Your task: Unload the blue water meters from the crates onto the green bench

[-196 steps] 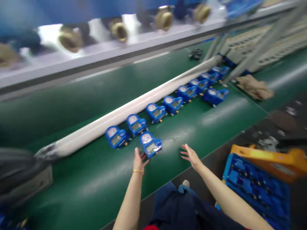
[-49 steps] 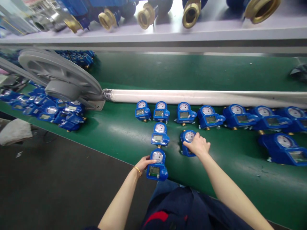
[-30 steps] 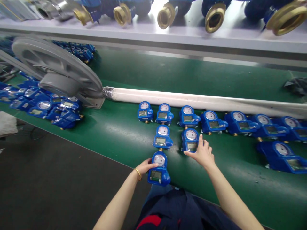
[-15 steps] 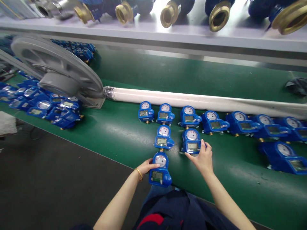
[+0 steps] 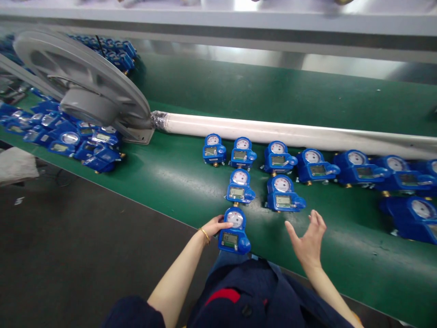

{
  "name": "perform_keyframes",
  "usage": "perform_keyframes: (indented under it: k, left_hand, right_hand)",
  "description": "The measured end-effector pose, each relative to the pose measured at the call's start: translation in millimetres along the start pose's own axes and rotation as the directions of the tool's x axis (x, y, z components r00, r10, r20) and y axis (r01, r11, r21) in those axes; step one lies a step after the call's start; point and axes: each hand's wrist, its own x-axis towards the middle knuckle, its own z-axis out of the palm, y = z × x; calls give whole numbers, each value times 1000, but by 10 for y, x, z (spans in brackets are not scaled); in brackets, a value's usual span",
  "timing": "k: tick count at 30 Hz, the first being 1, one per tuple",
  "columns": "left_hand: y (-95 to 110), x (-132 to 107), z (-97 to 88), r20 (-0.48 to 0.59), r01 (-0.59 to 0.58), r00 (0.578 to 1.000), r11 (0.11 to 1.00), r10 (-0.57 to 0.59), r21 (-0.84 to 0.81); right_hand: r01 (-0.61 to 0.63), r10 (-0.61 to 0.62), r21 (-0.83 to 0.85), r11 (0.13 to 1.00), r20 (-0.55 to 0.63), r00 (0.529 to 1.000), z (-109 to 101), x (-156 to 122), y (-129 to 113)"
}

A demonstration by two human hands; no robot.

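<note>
Carrying everything: long table with a smooth green top. Long white round tube lies along it, well in from the near edge, probably as a backstop for the row. Large grey wheel-shaped part stands at the tube's left end; loose heap of blue meters sits past it at the near edge, likely parked apart. Just in front of the tube: row of blue-cased meters with round white dials, displays toward the person, presumably for easy reading. Right hand hovers toward the near edge, fingers spread, gripping nothing, just beside a blue meter with a rounded side lobe. Left hand grips a similar blue meter with a rectangular display at the near edge: thumb on the dial, display uncovered, likely to keep it readable. Can't tell if its base touches the table.
</note>
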Motion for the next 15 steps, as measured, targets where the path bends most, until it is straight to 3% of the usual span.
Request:
perform_keyframes:
  k: [7, 15]
  left_hand:
    - [16, 23, -32, 21, 1, 1000, 1000, -1, -26]
    - [52, -7, 20, 15, -14, 1000, 999, 14, -50]
  right_hand:
    - [5, -5, -38, 999, 17, 1000, 26, -470, 341]
    - [-47, 48, -37, 998, 30, 998, 93, -526, 386]
